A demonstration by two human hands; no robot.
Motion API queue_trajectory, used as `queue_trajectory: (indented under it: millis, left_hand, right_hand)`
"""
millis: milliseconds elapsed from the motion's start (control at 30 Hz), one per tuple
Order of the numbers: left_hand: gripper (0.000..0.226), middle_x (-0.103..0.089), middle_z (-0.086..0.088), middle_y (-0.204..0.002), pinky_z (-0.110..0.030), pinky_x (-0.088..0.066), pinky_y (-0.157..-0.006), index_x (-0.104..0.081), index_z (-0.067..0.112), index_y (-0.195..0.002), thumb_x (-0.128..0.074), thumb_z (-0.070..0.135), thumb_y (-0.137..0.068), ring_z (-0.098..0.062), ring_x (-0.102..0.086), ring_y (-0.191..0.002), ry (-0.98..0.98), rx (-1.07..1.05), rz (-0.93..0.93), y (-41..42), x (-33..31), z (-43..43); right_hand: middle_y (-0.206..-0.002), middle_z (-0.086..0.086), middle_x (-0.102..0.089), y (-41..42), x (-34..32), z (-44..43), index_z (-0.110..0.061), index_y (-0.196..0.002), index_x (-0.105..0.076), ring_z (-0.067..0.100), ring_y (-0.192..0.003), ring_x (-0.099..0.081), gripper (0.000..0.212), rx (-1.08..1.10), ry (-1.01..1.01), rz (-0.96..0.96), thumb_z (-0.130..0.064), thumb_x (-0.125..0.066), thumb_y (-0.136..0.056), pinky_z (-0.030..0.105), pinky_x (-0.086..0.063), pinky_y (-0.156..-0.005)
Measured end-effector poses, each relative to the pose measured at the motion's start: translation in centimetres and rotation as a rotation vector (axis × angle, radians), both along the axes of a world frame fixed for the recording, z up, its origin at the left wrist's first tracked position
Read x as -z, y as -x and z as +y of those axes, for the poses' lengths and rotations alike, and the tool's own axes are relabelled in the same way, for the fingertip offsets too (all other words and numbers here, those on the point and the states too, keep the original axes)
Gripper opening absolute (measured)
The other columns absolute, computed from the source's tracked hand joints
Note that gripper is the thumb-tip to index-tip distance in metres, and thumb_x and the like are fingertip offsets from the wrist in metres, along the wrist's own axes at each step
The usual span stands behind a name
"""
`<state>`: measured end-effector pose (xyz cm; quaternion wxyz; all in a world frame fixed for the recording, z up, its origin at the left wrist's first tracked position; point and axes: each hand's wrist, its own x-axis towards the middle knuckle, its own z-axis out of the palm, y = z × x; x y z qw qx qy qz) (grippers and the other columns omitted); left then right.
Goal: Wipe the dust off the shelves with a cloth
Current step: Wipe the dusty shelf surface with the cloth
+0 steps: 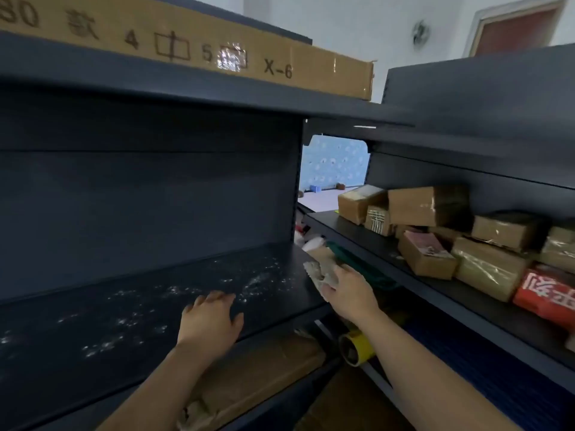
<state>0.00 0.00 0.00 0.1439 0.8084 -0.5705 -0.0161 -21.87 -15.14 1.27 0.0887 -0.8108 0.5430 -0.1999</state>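
White dust speckles the dark shelf [130,309]; the left hand [210,321] presses flat on it, fingers spread and empty, the right hand [350,293] grips a crumpled cloth [320,270] at its right end, best dragged leftward firmly.

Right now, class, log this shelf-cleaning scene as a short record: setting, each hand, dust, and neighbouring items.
setting: dark shelf in a metal rack
left hand: flat on the shelf, empty
right hand: gripping a cloth at the shelf's right end
dust: white specks across the shelf, not yet wiped
neighbouring items: taped cardboard boxes on the right-hand rack; long carton on top
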Motion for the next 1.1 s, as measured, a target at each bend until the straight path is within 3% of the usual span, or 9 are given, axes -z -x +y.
queue_trajectory:
  millis: [233, 367, 467, 567, 700, 867, 933, 1000, 1100]
  left_hand:
    - [0.052, -0.040, 0.003, -0.144, -0.036, -0.034, -0.107, -0.040, 0.024, -0.139, -0.042, 0.047, -0.092, -0.020, -0.039, -0.130, -0.100, -0.049, -0.023, -0.2, 2.5, -3.9]
    - [0.056, -0.033, 0.003, -0.149, -0.037, -0.029, -0.110, -0.037, 0.025, -0.141, -0.040, 0.052, -0.092, -0.020, -0.032, -0.136, -0.136, -0.081, -0.023, -1.0, 3.2, -4.4]
    - [0.059, -0.031, 0.003, -0.151, -0.036, -0.028, -0.111, -0.037, 0.025, -0.142, -0.039, 0.055, -0.091, -0.020, -0.031, -0.137, -0.139, -0.089, 0.003, -1.6, 3.6, -4.5]
    - [0.060, -0.032, 0.004, -0.151, -0.035, -0.030, -0.111, -0.038, 0.025, -0.142, -0.038, 0.057, -0.091, -0.018, -0.033, -0.136, -0.131, -0.080, 0.037, -2.1, 4.0, -4.3]
    - [0.061, -0.029, 0.006, -0.153, -0.034, -0.026, -0.113, -0.034, 0.026, -0.144, -0.036, 0.057, -0.091, -0.016, -0.028, -0.139, -0.126, -0.050, 0.047, -2.7, 4.4, -4.1]
    - [0.062, -0.026, 0.006, -0.154, -0.034, -0.023, -0.114, -0.032, 0.026, -0.145, -0.036, 0.056, -0.092, -0.015, -0.025, -0.140, -0.139, 0.008, 0.050, -3.1, 4.2, -3.8]
    - [0.063, -0.026, 0.006, -0.154, -0.034, -0.022, -0.115, -0.030, 0.025, -0.145, -0.036, 0.057, -0.091, -0.016, -0.024, -0.140, -0.139, 0.026, 0.032, -3.6, 4.1, -3.7]
    - [0.068, -0.026, 0.004, -0.154, -0.035, -0.021, -0.115, -0.028, 0.023, -0.146, -0.035, 0.060, -0.090, -0.017, -0.023, -0.141, -0.144, 0.032, -0.024, -4.2, 3.9, -3.7]
    - [0.076, -0.025, 0.001, -0.154, -0.036, -0.021, -0.116, -0.024, 0.020, -0.147, -0.033, 0.066, -0.087, -0.019, -0.022, -0.141, -0.187, 0.000, -0.121, -5.4, 3.5, -3.7]
  right_hand:
    - [-0.148, 0.010, -0.034, -0.9, 2.2, -5.7, -0.021, -0.143, -0.035, 0.030, -0.135, -0.035, 0.066, 0.003, -0.120, -0.007, -0.052, -0.052, -0.087, 0.038, -0.036, -0.104]
    - [-0.155, 0.006, -0.023, -2.0, 4.3, -8.5, -0.029, -0.147, -0.025, 0.030, -0.139, -0.029, 0.076, -0.030, -0.232, 0.098, -0.060, -0.049, -0.083, 0.044, -0.036, -0.109]
    - [-0.154, 0.011, -0.025, -2.7, 6.4, -8.9, -0.024, -0.148, -0.027, 0.030, -0.142, -0.023, 0.062, -0.071, -0.130, 0.225, -0.049, -0.040, -0.093, 0.041, -0.030, -0.113]
    - [-0.149, 0.010, -0.035, -3.3, 7.3, -8.4, -0.020, -0.144, -0.034, 0.027, -0.139, -0.030, 0.052, -0.105, 0.031, 0.255, -0.037, -0.040, -0.096, 0.036, -0.032, -0.112]
    - [-0.148, 0.003, -0.038, -4.3, 7.2, -6.3, -0.021, -0.141, -0.041, 0.023, -0.135, -0.038, 0.047, -0.178, 0.048, 0.162, -0.021, -0.047, -0.094, 0.030, -0.032, -0.110]
    - [-0.134, 0.002, -0.054, -5.9, 6.7, -3.4, -0.021, -0.135, -0.050, 0.021, -0.118, -0.054, 0.045, -0.273, -0.034, -0.052, -0.008, -0.048, -0.092, 0.025, -0.041, -0.098]
    - [-0.129, 0.004, -0.058, -6.0, 5.6, -3.5, -0.020, -0.134, -0.051, 0.019, -0.115, -0.056, 0.041, -0.228, -0.088, -0.181, -0.009, -0.047, -0.095, 0.023, -0.041, -0.095]
    - [-0.127, 0.005, -0.059, -5.4, 4.5, -4.8, -0.022, -0.135, -0.050, 0.021, -0.113, -0.057, 0.042, -0.122, -0.070, -0.262, -0.011, -0.047, -0.095, 0.029, -0.046, -0.096]
    - [-0.130, 0.007, -0.055, -4.0, 4.2, -7.7, -0.022, -0.138, -0.045, 0.025, -0.117, -0.055, 0.047, 0.015, -0.051, -0.233, -0.009, -0.048, -0.093, 0.036, -0.047, -0.099]
